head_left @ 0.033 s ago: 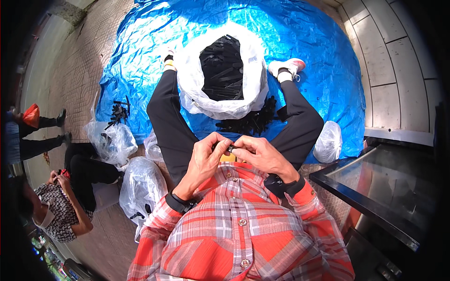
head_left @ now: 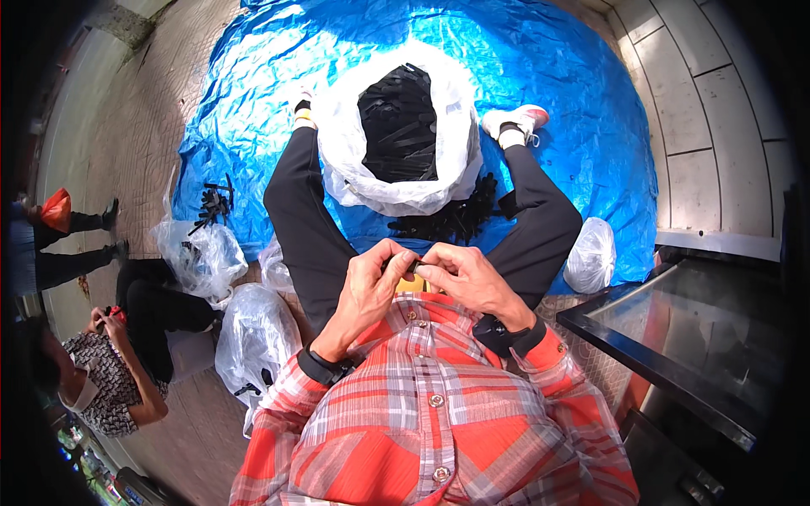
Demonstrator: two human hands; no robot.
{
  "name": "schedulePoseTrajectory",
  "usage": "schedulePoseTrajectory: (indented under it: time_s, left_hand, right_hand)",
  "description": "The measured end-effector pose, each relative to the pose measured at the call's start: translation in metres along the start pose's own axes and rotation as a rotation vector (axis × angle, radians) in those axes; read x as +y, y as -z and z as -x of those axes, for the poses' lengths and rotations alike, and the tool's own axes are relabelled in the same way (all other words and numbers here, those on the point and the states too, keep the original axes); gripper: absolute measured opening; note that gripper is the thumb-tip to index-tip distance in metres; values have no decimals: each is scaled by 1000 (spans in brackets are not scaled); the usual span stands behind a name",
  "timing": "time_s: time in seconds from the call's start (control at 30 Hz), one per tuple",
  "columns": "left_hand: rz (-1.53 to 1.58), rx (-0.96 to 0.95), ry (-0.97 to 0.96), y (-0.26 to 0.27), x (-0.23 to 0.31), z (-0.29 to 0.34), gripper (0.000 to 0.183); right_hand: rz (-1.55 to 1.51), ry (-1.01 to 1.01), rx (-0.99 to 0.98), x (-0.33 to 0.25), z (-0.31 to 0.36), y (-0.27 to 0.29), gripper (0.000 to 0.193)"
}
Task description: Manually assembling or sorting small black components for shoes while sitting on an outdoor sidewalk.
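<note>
Close in front of my shirt, my left hand [head_left: 371, 282] and my right hand [head_left: 469, 277] meet, fingers pinched together. Between the fingertips is a small black piece [head_left: 413, 266]; its kind is too small and covered to make out. Both hands grip it from either side. Beyond them, between my legs, stands a large white plastic bag [head_left: 337, 160] with its mouth rolled open. It is full of black strip-like pieces [head_left: 398, 122]. A loose heap of similar black pieces [head_left: 451, 218] lies against the bag's near right side.
A blue tarp [head_left: 574, 93] spreads under the bag. Clear plastic bags [head_left: 257, 329] sit at my left, another bag [head_left: 588, 257] by my right knee. A dark glass-topped table [head_left: 675, 320] stands at right. At left, a seated person [head_left: 118, 363] handles something red; another person stands beyond.
My hands stay almost in the same place, with only a slight shift of the fingers around the small black piece. The rest looks the same.
</note>
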State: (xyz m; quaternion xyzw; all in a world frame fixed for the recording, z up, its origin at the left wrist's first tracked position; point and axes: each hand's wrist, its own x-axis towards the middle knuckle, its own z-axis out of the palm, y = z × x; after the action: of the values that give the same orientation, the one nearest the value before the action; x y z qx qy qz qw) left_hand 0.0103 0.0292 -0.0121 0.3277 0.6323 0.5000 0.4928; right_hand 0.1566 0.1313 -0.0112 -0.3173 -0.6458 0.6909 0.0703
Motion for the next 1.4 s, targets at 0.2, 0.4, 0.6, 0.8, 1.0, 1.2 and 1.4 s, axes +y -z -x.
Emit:
schedulePoseTrajectory:
  time_s: [0.2, 0.4, 0.6, 0.8, 1.0, 1.2, 1.4]
  left_hand:
    - [-547, 84, -350, -11, -10, -4, 9]
    - [-601, -13, -421, -18, -25, -26, 14]
    - [469, -145, 471, 7, -45, -50, 16]
    - [789, -258, 562, 28, -45, -38, 20]
    - [901, -242, 475, 41, -44, -18, 15]
    - [945, -178, 440, 44, -34, -16, 19]
    - [942, -10, 369, 60, -28, -15, 21]
  right_hand:
    - [269, 77, 285, 20, -1, -23, 17]
    - [267, -54, 319, 41, 6, -9, 20]
    - [-633, -199, 517, 132, -2, 47, 11]
    - [-40, -414, 838, 214, -63, 120, 26]
    - [356, 326, 784, 65, -108, 78, 14]
    - [823, 603, 369, 50, -192, 35, 17]
    - [1278, 705, 357, 58, -209, 35, 24]
